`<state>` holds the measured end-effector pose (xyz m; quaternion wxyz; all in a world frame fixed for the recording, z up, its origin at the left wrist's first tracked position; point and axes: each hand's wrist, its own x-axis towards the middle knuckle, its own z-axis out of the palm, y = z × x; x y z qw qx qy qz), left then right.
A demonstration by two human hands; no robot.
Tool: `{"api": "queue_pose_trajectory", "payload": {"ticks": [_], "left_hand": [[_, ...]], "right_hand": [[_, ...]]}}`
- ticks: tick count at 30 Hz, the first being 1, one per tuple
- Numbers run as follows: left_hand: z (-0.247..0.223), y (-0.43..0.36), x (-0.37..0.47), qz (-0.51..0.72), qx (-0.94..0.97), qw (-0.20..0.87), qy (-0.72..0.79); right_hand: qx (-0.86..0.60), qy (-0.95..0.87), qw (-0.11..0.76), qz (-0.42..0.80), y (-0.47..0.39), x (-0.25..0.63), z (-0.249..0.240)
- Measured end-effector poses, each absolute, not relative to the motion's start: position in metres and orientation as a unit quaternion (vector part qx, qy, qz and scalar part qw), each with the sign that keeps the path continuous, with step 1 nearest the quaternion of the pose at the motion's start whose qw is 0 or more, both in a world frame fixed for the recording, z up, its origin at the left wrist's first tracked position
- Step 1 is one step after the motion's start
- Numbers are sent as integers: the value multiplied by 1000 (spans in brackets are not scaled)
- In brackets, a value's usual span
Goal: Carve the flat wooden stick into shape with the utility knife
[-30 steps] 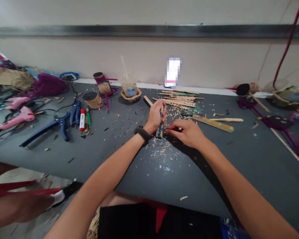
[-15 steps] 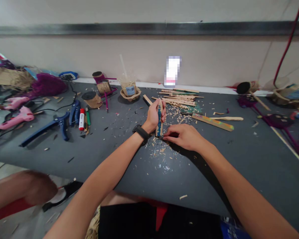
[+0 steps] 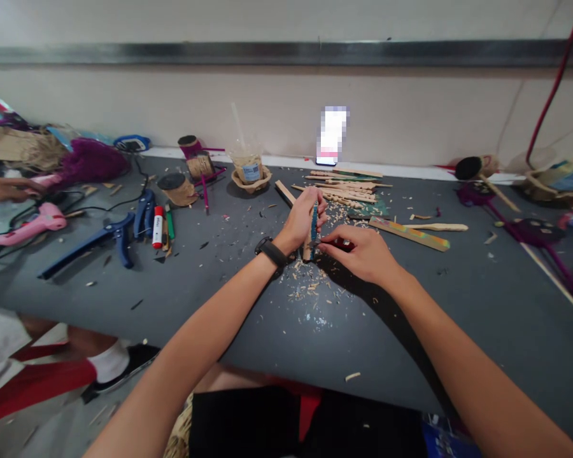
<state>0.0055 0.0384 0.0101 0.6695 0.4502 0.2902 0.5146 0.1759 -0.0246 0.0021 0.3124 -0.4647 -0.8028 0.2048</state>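
My left hand (image 3: 300, 221), with a dark band at its wrist, is closed around a flat wooden stick (image 3: 307, 250) that has a blue-painted face. The stick stands tilted up, its lower end at the tabletop. Just to its right, my right hand (image 3: 367, 252) is pinched on a small dark blade-like piece (image 3: 315, 243), which meets the stick's lower part. Fingers hide most of that piece. Pale wood shavings (image 3: 310, 283) lie scattered beneath and around both hands.
Behind my hands lie several carved sticks (image 3: 346, 191) and a painted flat strip (image 3: 410, 233). Leftward are blue cutters (image 3: 119, 238), a red-and-white marker (image 3: 157, 228), a pink glue gun (image 3: 41, 222) and a drink cup (image 3: 248, 166). Another person's hand (image 3: 4, 193) is at far left.
My right hand has moved up along the stick, and the stick has turned so less of its blue face shows. At far left, the other person's hand has reached further in.
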Motion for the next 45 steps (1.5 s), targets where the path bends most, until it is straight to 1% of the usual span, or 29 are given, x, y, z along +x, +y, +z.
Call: {"api": "queue_pose_trajectory", "payload": {"ticks": [7, 13, 20, 25, 29, 33, 37, 40, 42, 45], "left_hand": [[11, 37, 10, 525, 463, 641, 315], [7, 38, 10, 532, 476, 624, 319], [8, 37, 11, 526, 501, 595, 342], [3, 42, 10, 547, 468, 606, 338], [-1, 46, 9, 563, 447, 613, 327], [-3, 49, 8, 549, 459, 612, 335], [-4, 51, 7, 547, 452, 613, 349], [-5, 52, 6, 547, 449, 610, 356], [-5, 50, 7, 547, 467, 601, 349], [-5, 47, 8, 537, 485, 603, 336]], "right_hand": [[-468, -806, 302, 200, -23, 177, 0], [-463, -804, 316, 198, -23, 177, 0], [-461, -807, 310, 202, -23, 177, -2], [-451, -808, 306, 226, -18, 177, -6], [-435, -821, 282, 240, -16, 174, -8], [-399, -861, 214, 231, -21, 170, -7], [-419, -859, 185, 229, -26, 168, -3], [-430, -839, 214, 257, -27, 170, -1], [-436, -816, 267, 271, -26, 172, 0], [-451, -785, 338, 256, -24, 174, -1]]}}
